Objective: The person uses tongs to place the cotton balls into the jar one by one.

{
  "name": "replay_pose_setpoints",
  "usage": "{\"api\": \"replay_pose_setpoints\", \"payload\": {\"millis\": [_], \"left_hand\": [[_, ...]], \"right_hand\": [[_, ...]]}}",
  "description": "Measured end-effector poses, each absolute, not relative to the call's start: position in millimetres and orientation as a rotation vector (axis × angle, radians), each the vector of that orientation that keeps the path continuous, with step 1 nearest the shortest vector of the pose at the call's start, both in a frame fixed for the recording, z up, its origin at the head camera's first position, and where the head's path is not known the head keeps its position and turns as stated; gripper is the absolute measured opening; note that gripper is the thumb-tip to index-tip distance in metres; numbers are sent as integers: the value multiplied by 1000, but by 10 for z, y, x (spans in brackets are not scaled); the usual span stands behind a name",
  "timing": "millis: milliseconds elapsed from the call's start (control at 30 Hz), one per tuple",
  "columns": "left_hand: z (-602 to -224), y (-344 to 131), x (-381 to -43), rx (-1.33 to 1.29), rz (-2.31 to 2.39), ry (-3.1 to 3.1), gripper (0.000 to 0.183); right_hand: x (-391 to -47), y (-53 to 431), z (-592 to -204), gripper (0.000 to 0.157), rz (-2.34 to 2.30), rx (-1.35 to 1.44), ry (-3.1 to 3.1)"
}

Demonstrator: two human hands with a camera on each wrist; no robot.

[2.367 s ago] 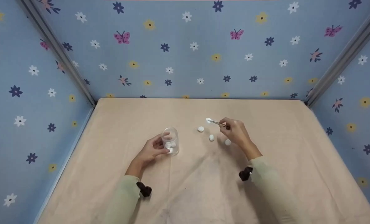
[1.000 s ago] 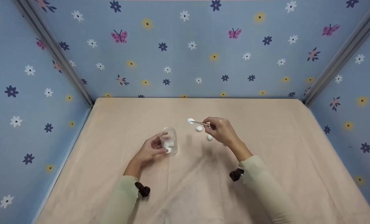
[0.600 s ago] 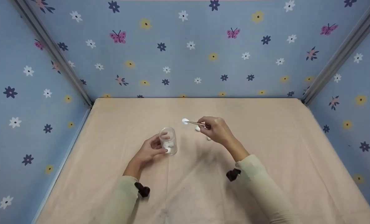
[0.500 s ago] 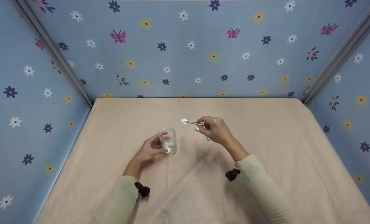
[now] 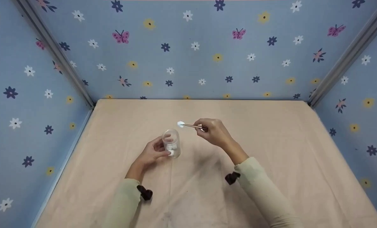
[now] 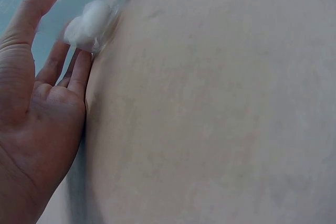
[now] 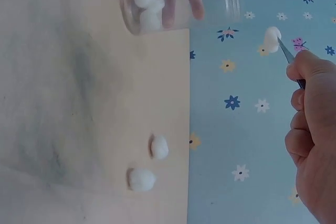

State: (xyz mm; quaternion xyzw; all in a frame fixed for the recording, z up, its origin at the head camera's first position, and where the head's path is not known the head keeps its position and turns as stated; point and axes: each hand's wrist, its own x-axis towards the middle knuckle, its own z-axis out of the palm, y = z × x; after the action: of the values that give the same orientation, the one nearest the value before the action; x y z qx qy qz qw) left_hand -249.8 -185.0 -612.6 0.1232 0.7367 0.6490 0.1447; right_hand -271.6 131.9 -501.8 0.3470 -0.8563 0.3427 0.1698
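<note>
My left hand (image 5: 151,152) holds a clear jar (image 5: 177,150) around its side, thumb toward me. The mouth of the jar is uncovered and faces up. Several white cotton balls (image 7: 151,19) lie in its bottom. With my right hand (image 5: 214,132) I grip metal tweezers (image 5: 191,126), whose tips pinch another cotton ball (image 5: 180,124). In the head view this ball hangs just beyond and right of the jar's rim. The right wrist view shows it apart from the jar.
Two loose cotton balls, one here (image 7: 159,147) and one beside it (image 7: 142,180), lie on the cloth-covered table (image 5: 271,136). My right hand hides them in the head view. A flowered blue panel (image 5: 188,72) rises behind the table, with others at both sides.
My right hand has moved left with the tweezers and the pinched cotton ball, bringing them close to the jar. My left hand and the jar have stayed in place.
</note>
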Motion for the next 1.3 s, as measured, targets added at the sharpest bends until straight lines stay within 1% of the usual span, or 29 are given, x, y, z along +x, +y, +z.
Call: {"api": "replay_pose_setpoints", "payload": {"millis": [367, 567, 1067, 1300], "left_hand": [[-6125, -1845, -2500, 340, 1879, 2119, 80], [-6153, -1842, -2521, 362, 1875, 2132, 80], [-6161, -1849, -2517, 333, 1861, 2146, 80], [-6155, -1858, -2506, 361, 1862, 2136, 80]], "right_hand": [[-2694, 1141, -4975, 11, 979, 1049, -2458], [-2677, 1074, -4968, 14, 966, 1076, -2451], [-2646, 1027, -5000, 13, 987, 1079, -2510], [-2655, 1024, -5006, 14, 995, 1094, -2483]]}}
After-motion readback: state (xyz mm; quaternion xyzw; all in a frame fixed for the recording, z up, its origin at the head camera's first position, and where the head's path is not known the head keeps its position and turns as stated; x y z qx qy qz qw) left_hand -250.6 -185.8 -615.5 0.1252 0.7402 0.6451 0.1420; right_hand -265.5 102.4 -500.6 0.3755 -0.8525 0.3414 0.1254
